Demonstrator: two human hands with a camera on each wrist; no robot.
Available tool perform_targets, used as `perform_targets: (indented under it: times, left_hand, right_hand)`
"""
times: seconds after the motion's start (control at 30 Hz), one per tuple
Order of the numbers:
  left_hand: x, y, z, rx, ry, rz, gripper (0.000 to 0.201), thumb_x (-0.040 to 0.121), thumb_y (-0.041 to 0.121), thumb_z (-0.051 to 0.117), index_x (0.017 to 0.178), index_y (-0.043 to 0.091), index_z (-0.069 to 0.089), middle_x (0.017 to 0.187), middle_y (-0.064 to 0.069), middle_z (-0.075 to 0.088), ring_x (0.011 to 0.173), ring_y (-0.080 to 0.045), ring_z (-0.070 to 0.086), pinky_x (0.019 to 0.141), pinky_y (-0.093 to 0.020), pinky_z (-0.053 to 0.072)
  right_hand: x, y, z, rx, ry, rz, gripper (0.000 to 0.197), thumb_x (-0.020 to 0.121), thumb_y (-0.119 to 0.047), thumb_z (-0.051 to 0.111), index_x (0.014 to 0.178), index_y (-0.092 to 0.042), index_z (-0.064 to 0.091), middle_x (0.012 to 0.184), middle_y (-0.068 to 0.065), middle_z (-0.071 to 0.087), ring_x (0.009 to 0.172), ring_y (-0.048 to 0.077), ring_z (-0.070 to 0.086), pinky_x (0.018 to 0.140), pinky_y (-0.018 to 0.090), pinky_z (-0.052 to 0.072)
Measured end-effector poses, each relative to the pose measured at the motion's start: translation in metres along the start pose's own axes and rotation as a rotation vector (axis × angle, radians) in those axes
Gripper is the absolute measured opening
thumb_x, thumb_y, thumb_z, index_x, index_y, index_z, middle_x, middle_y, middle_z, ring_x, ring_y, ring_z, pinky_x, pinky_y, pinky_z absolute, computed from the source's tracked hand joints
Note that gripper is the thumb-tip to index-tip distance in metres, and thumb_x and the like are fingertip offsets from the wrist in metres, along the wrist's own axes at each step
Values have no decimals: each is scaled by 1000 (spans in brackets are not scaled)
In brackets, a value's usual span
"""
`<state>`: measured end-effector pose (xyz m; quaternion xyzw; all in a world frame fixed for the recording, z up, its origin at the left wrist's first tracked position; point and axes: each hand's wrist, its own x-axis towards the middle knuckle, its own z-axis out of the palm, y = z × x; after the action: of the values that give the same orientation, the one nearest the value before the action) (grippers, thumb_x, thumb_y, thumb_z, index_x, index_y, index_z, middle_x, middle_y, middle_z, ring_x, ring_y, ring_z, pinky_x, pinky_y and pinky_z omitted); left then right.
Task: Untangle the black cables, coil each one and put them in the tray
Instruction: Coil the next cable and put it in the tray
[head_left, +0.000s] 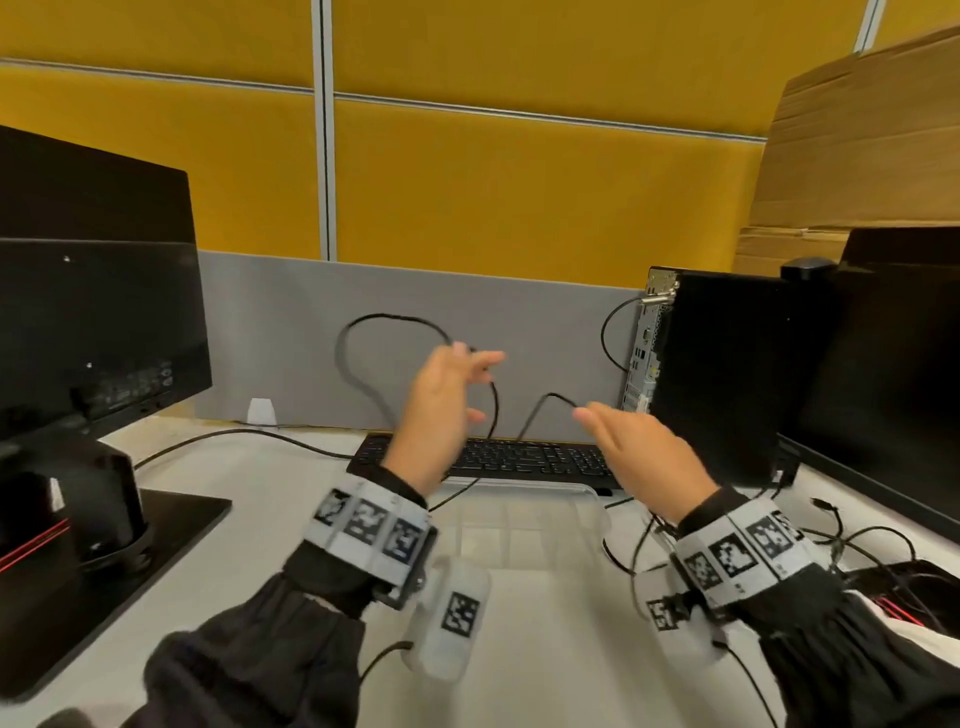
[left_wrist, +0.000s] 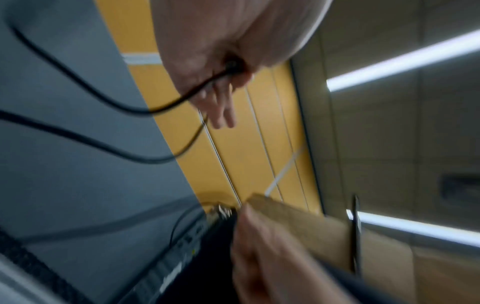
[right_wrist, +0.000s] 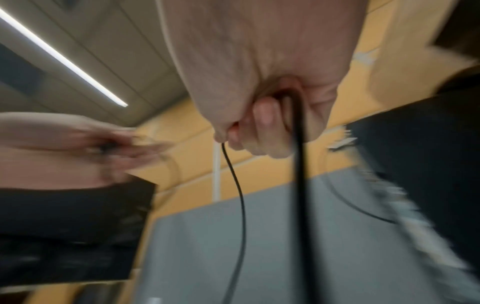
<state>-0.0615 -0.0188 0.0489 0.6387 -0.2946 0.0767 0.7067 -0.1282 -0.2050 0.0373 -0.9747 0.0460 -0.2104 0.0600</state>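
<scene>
Nearest the viewer, two dark sleeves carry grey wrist bands printed with square markers. Just beyond them a clear plastic tray (head_left: 524, 525) rests on the white desk (head_left: 291, 519), its far rim just beside a black keyboard (head_left: 519, 457). Right of the tray, a tangle of black cables (head_left: 878, 551) lies on the desk beside the right wrist.

Both hands are raised above the tray and keyboard. The right hand (head_left: 644, 452) pinches one black cable (head_left: 535, 410) at its fingertips; in the right wrist view the curled fingers (right_wrist: 262, 127) close around the strand (right_wrist: 240, 205), which hangs straight down. The left hand (head_left: 447, 405) stands higher and slightly farther, thumb and forefinger pinching the same cable near its end, the remaining fingers (left_wrist: 221, 111) loosely extended and spread. From this pinch the cable arcs in a wide loop to the left against the grey partition (head_left: 291, 322), and sags between the two hands.

Farther back stand a monitor (head_left: 93, 291) at left, a desktop computer (head_left: 727, 374) at right, and yellow wall panels (head_left: 519, 197) behind.
</scene>
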Motion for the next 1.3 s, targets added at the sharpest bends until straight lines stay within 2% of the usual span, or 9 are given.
perform_targets:
  times: [0.07,0.17,0.33,0.53,0.67,0.77,0.93,1.13,1.3]
  left_hand:
    - [-6,0,16,132,-167,21,30,103,29,24,92,29,53,111,5,61,103,-5,55,83,-29,49]
    - [-5,-3,15,310,-240,57,33,102,28,28,75,20,44,75,4,53,73,-12,52,84,-43,47]
    - [6,-2,-5,290,-136,58,33,102,26,30,71,19,37,66,3,36,56,-12,38,57,-28,38]
    - [30,4,-72,270,194,58,34,103,28,28,71,20,35,65,1,31,56,-13,30,57,-29,27]
    - [22,10,-65,236,51,16,32,103,26,28,73,17,35,61,1,33,47,-7,31,48,-21,28]
    - [14,23,-50,225,-122,15,29,103,23,29,77,12,38,69,-4,59,56,-9,51,58,-27,44]
    - [12,42,-50,317,-220,17,35,102,23,29,72,13,43,95,-8,71,84,-20,64,80,-36,48]
    - [8,50,-36,455,-365,80,34,101,22,34,80,13,58,81,1,68,70,-14,59,75,-34,49]
    - [3,50,-31,358,-252,136,31,101,20,37,85,12,62,49,12,42,49,-6,37,51,-22,35]
  right_hand:
    - [-5,-24,-6,116,-4,-140,30,96,-52,22,89,-39,48,72,-5,58,71,17,58,60,33,42]
    - [-9,-36,-14,317,3,-257,26,90,-56,26,83,-54,51,60,-15,51,55,1,48,55,24,37]
    - [-2,-15,-8,417,-149,-227,32,100,-36,32,76,-17,42,58,-5,38,40,6,40,42,16,31]
    - [-15,58,8,343,-256,37,30,101,-30,31,81,-22,52,68,-10,46,56,1,42,53,11,34]
    - [-22,98,1,252,-83,203,27,101,-29,32,81,-29,50,81,-6,55,81,16,56,67,19,39]
    - [-15,128,-9,-15,-30,449,31,103,-26,31,121,-18,54,116,8,60,112,29,55,95,40,42]
    - [-10,137,-19,-392,-86,767,34,100,-30,33,127,-15,46,111,12,58,103,31,54,88,43,44]
    - [18,37,-29,409,262,117,60,93,-53,38,145,-27,26,139,8,46,131,24,39,107,47,34]
    - [11,-52,-25,869,28,-221,33,96,-38,40,119,-18,54,112,-4,64,108,7,58,99,29,43]
